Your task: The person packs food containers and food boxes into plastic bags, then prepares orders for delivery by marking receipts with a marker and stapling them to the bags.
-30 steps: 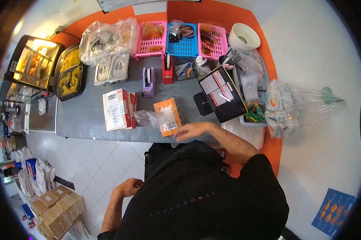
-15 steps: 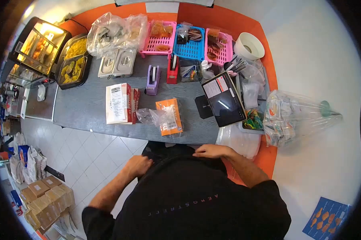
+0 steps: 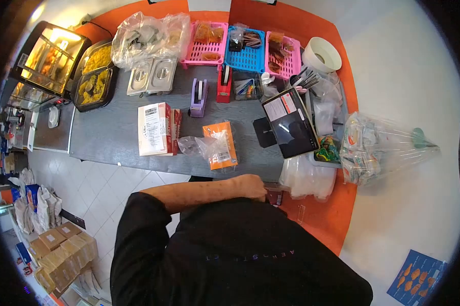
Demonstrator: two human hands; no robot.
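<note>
My left arm reaches across the front of my black shirt. My left hand is by the counter's front edge with its fingers curled closed; what they hold, if anything, is hidden. Just right of it, under the edge, a small part of a dark reddish item shows. My right hand is out of sight, behind my body or below the counter. Closest on the counter top is an orange packet with a crumpled clear plastic bag against it.
On the counter are a white-and-red box, a purple tape dispenser, a red tape dispenser and a tablet. Clear plastic bags hang off the front right edge. Food trays stand at the left.
My left hand has swung from the left side of my waist across to the right. My right hand has dropped out of view. The view has shifted slightly.
</note>
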